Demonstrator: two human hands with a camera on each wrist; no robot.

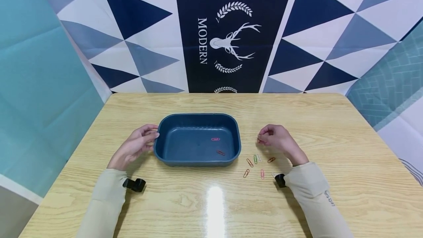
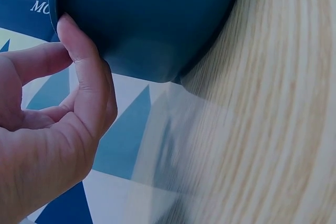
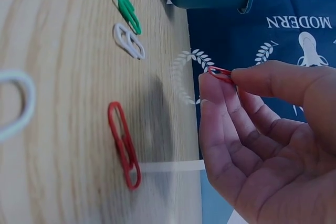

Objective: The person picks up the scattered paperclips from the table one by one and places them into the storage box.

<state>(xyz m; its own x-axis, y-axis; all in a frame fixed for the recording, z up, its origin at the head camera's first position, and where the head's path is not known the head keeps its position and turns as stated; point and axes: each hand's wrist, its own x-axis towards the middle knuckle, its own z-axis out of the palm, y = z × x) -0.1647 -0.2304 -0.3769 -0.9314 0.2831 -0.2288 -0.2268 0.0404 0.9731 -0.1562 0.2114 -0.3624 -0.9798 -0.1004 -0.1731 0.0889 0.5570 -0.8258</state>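
A dark blue plastic tub (image 1: pixel 198 163) stands on the table with a pink paper clip (image 1: pixel 215 139) and a red paper clip (image 1: pixel 220 152) lying inside. My left hand (image 1: pixel 140 142) holds the tub's left end, its thumb (image 2: pixel 79 40) right at the rim. To the right of the tub, my right hand (image 1: pixel 275 139) pinches a red paper clip (image 3: pixel 220 72) between thumb and fingertips, raised over the table. Below that hand lie loose clips, among them a green one (image 1: pixel 255 159), a white one (image 1: pixel 259 158), a red one (image 1: pixel 271 159) and a pink one (image 1: pixel 262 174).
The wooden table (image 1: pixel 178 201) reaches back to a patterned cloth (image 1: pixel 148 39) hanging behind it. Another white clip (image 3: pixel 18 103) lies near the right wrist. Black camera mounts (image 1: pixel 134 184) sit on both wrists, low over the table.
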